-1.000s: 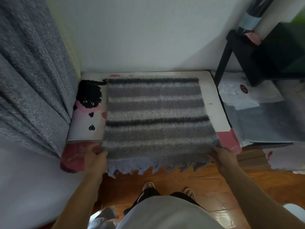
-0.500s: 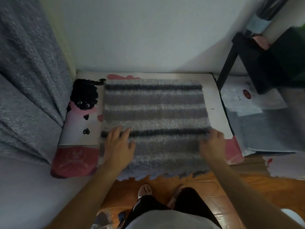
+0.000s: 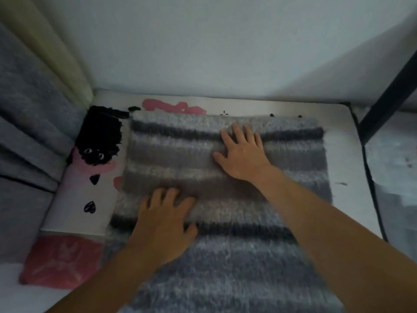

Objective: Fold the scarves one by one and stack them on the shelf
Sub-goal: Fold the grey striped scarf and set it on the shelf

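No readable text, label, brand or number appeared anywhere in the view. The only marks were pictures printed on the white mat (image 3: 352, 154): a black furry cartoon animal (image 3: 99, 141) with two eyes at the mat's far left corner, two small black hearts (image 3: 90, 206) nearer than the animal, and pink patches (image 3: 173, 107) along the mat's far edge.

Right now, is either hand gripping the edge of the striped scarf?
No, the left hand and right hand both lie flat with spread fingers on top of the striped scarf.
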`<state>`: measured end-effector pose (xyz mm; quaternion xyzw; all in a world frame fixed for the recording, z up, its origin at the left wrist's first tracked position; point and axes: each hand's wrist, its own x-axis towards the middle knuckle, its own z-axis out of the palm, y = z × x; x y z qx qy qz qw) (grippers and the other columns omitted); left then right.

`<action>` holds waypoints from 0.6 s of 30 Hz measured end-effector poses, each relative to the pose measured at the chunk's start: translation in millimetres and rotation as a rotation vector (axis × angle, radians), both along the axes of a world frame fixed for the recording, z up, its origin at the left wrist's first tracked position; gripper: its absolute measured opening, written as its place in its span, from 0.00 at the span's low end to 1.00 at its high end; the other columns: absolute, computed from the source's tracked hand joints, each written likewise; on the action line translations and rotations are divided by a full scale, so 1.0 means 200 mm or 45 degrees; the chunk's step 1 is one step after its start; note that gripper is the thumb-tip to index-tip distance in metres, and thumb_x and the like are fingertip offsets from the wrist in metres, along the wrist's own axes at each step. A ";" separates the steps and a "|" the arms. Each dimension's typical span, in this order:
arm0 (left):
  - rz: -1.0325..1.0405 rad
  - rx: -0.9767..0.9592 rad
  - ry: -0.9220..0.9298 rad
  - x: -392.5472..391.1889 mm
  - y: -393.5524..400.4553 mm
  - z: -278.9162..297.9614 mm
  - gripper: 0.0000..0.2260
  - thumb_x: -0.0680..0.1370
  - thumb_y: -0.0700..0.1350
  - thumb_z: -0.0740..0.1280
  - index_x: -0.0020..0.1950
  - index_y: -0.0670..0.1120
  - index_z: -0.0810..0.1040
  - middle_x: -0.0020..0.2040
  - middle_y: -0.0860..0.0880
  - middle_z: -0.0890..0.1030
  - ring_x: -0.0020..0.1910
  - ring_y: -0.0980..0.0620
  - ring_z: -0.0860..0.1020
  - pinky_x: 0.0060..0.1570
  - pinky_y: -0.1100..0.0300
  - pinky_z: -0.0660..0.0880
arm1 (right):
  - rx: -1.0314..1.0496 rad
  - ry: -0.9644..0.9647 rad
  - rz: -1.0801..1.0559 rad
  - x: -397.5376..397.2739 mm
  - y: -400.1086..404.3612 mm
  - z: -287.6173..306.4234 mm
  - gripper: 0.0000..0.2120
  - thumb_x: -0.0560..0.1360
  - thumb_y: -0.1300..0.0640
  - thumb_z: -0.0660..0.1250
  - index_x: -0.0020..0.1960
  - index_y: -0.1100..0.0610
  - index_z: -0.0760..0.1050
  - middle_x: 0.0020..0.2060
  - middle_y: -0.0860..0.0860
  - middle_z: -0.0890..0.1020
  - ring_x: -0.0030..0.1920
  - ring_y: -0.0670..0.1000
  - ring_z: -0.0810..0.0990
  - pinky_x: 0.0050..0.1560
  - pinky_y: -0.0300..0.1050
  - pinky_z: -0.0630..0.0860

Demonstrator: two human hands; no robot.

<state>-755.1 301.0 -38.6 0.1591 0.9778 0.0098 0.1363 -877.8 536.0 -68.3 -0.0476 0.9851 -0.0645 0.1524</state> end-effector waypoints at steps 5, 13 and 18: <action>0.042 0.179 0.238 -0.62 0.21 0.02 0.26 0.82 0.61 0.49 0.78 0.55 0.66 0.78 0.43 0.65 0.77 0.40 0.60 0.75 0.40 0.60 | 0.008 0.339 0.015 0.01 0.08 -0.01 0.30 0.82 0.38 0.43 0.79 0.49 0.60 0.79 0.55 0.60 0.79 0.62 0.55 0.77 0.65 0.50; 0.168 -0.128 -0.112 -0.90 0.00 -0.14 0.31 0.80 0.70 0.40 0.80 0.62 0.36 0.83 0.49 0.38 0.81 0.44 0.37 0.78 0.41 0.39 | 0.171 0.101 -0.214 -0.10 0.66 -0.03 0.31 0.81 0.36 0.37 0.81 0.45 0.50 0.80 0.53 0.54 0.79 0.59 0.52 0.76 0.62 0.48; -0.193 -0.175 -0.239 -1.20 0.04 0.07 0.35 0.80 0.62 0.62 0.82 0.58 0.48 0.77 0.46 0.62 0.76 0.41 0.61 0.75 0.46 0.58 | 0.267 -0.116 0.145 -0.27 0.77 0.15 0.34 0.77 0.33 0.56 0.77 0.49 0.58 0.68 0.55 0.70 0.66 0.60 0.70 0.67 0.54 0.66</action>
